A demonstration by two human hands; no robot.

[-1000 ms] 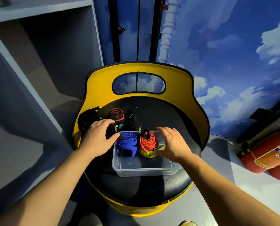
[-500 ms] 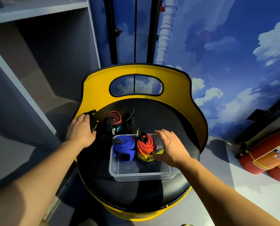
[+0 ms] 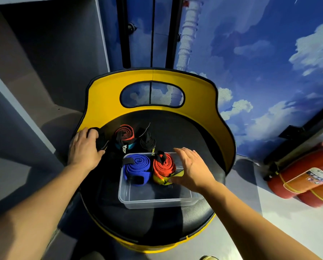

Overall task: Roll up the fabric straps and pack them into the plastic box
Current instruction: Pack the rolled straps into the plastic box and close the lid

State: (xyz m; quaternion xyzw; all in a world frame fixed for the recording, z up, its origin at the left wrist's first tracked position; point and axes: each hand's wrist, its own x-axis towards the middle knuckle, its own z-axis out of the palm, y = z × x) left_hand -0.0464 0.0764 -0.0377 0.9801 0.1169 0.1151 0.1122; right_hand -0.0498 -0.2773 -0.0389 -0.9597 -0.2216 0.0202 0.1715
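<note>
I see the left hand reaching far left, grip curled round a black rolled strap on the chair seat. Right hand, fingers spread flat, rests at the plastic box against the red roll; blue roll beside it.

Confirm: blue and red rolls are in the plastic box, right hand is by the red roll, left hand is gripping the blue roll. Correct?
Not quite. In the head view the left hand grips a black strap roll on the seat, outside the plastic box, not the blue roll. The rest holds: the blue roll and red roll sit in the box, right hand by the red roll.
</note>
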